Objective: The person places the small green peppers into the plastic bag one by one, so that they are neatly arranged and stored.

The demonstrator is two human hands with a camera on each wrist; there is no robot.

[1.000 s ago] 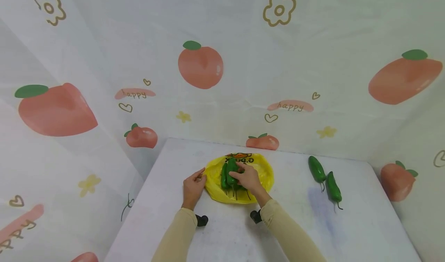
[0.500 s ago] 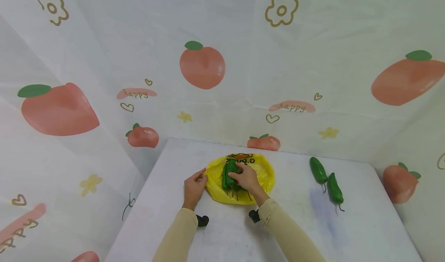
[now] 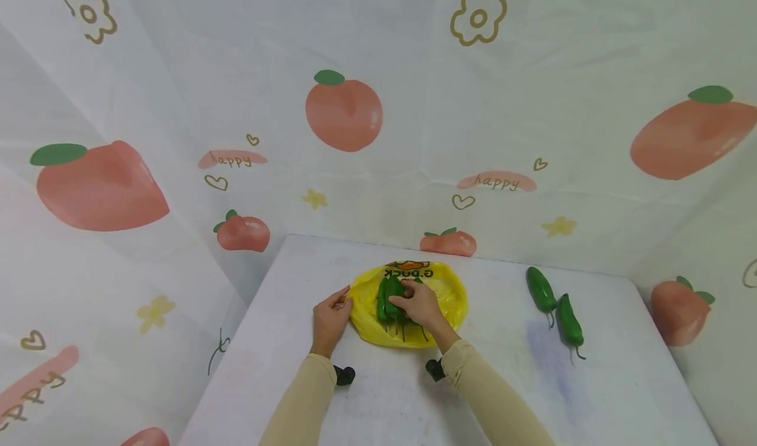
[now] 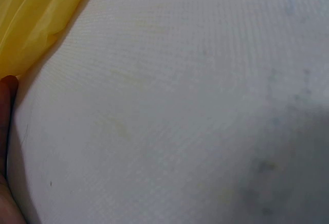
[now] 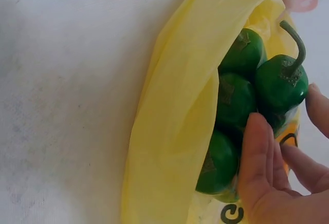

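Note:
A yellow plastic bag point(image 3: 452, 291) with a printed duck and lettering lies opened out on the table. Its left rim is pinched by my left hand point(image 3: 328, 319), of which only a bit of finger shows in the left wrist view. Several green chili peppers point(image 5: 234, 100) lie side by side inside, stem ends toward me. My right hand point(image 3: 422, 305) reaches into the bag's opening and holds the topmost green chili pepper point(image 5: 280, 88) between thumb and fingers. That pepper has a curved stem and rests against the others; its far end is partly hidden by the hand.
Two more green chili peppers, one plump point(image 3: 541, 288) and one slimmer point(image 3: 569, 321), lie right of the bag on the white table point(image 3: 378, 406). A white sheet point(image 3: 408, 104) printed with peaches hangs behind and at both sides. Black wrist mounts point(image 3: 345, 375) sit under the sleeves.
The pepper in my right hand has come slightly down toward me among the others, and another pepper's tip now shows to its right. My left hand stays at the bag's rim.

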